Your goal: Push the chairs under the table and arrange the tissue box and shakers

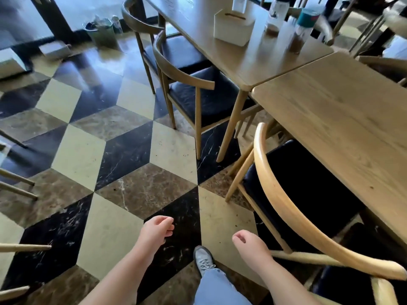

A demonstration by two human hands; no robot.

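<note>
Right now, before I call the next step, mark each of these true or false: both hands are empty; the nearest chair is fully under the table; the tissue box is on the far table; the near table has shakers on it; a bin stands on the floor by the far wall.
1. Both hands are empty. True: the left hand and right hand hold nothing.
2. The nearest chair is fully under the table. False: most of its dark seat sticks out from the near table.
3. The tissue box is on the far table. True.
4. The near table has shakers on it. False: the part in view is bare.
5. A bin stands by the far wall. True.
</note>
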